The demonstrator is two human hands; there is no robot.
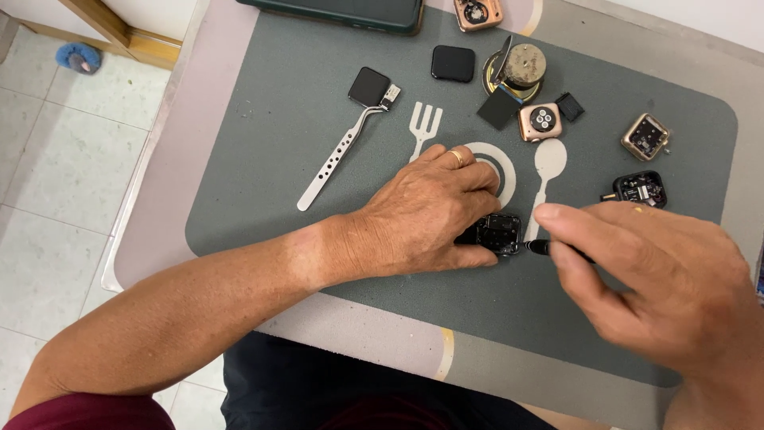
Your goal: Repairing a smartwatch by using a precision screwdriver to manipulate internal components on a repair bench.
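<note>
At the near middle of the grey mat [286, 151], just below its white plate-and-cutlery print: one opened black watch case [497, 232], square, its inner parts facing up, lying flat on the mat. It sits under the fingertips of the left hand [426, 216], which lies palm down over it, fingers closed round its far and near edges so that the case is pinned in place; a gold ring [457, 157] shows on one finger. Immediately right of the case: a thin dark tool [541, 248], its tip at the case's right edge, touching or almost touching, which of the two cannot be told. The tool is pinched between thumb and fingers of the right hand [660, 283], closed on the shaft; the rest of the shaft is hidden behind that hand. Further out, upper left: silver tweezers [338, 157] with a perforated handle, tips beside a black square screen [371, 87]. Top centre: a second black square module [452, 63]. Upper right: a round metal piece [521, 68] with a dark flat square leaning by it, a rose-gold watch back [541, 122], a gold open case [645, 136], and another black open case [639, 189], well apart from the hands.
</note>
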